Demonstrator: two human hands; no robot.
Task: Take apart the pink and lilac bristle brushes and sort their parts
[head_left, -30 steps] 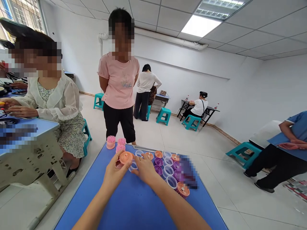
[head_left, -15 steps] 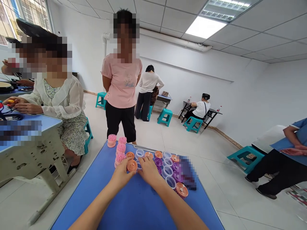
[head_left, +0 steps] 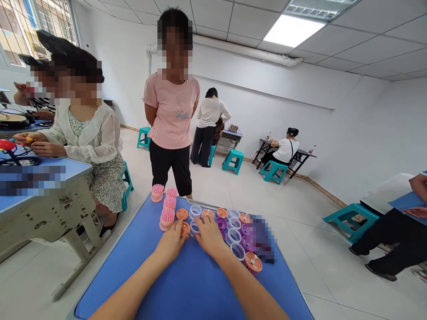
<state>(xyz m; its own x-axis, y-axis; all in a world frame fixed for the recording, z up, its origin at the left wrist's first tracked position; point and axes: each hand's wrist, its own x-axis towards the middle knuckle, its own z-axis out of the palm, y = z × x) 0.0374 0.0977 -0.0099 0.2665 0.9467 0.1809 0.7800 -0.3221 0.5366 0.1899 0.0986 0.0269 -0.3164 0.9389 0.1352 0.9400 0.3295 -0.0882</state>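
On the blue table (head_left: 187,284), my left hand (head_left: 171,242) has its fingers round an orange round piece (head_left: 185,229), close beside the stacked pink bristled pieces (head_left: 168,209). My right hand (head_left: 210,235) rests its fingertips on a clear ring (head_left: 195,227), which it partly covers. Behind them are another orange piece (head_left: 182,214) and another clear ring (head_left: 195,211). To the right stand rows of purple pieces (head_left: 221,222), clear rings (head_left: 234,236) and orange pieces, one orange piece (head_left: 253,263) nearest me.
A blurred dark item (head_left: 265,242) lies at the table's right edge. Beyond the far edge stands a person in a pink shirt (head_left: 173,111). At left, a seated person (head_left: 93,133) works at another desk (head_left: 73,173). Teal stools (head_left: 233,161) stand behind.
The orange piece in my left hand has moved slightly away from me, in line behind the other orange one. The view has shifted a little.
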